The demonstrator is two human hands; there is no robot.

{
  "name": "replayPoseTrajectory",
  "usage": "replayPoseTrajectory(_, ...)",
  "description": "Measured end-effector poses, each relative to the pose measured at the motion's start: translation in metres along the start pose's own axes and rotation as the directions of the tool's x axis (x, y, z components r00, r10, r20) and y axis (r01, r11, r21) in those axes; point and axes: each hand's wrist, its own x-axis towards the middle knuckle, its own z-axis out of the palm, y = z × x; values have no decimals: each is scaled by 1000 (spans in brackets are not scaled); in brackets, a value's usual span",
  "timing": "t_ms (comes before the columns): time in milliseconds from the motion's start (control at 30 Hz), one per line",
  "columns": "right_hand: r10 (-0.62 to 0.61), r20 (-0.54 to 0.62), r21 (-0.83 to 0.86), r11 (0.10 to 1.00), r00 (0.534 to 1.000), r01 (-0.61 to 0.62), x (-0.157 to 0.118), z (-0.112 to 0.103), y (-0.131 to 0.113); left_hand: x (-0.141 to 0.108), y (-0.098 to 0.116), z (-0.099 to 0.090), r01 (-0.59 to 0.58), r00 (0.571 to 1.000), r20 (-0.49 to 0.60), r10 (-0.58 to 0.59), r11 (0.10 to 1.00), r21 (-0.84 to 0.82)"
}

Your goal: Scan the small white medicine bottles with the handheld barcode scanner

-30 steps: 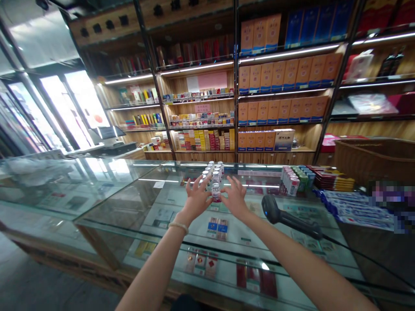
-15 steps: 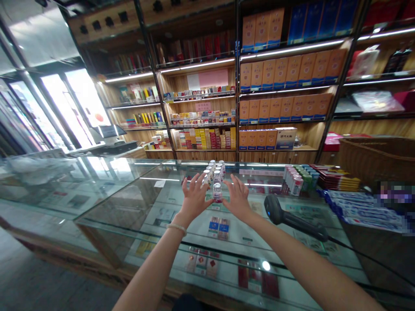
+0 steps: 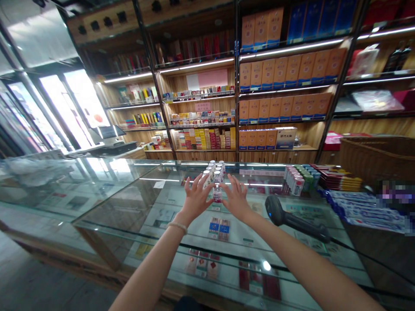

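While our left hand and right hand hover mid-frame, fingers spread and clamped on nothing we can see, a small bottle stands upright between them, its long axis vertical. It lies right of the left thumb and left of the right thumb, about equally near both; whether either touches it, we cannot tell, and its label is too small to read. Just beyond, other bottles stand in two files, partly hidden by our left fingers. Right of centre, a scanner lies on the glass counter.
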Motion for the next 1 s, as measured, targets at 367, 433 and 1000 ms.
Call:
replayPoseTrajectory(367, 60, -16, -8, 998, 998, -60, 15, 20, 0, 9, -9, 16, 40, 999, -17, -39, 998, 57)
replayPoseTrajectory(433, 69, -17, -19, 997, 997, -69, 19, 23, 0, 11, -9, 18, 50, 999, -19, -48, 995, 84)
replayPoseTrajectory(1000, 130, -11, -84, 988, 991, -131, 35, 38, 3, 26, -8, 39, 63, 996, -75, -52, 985, 161)
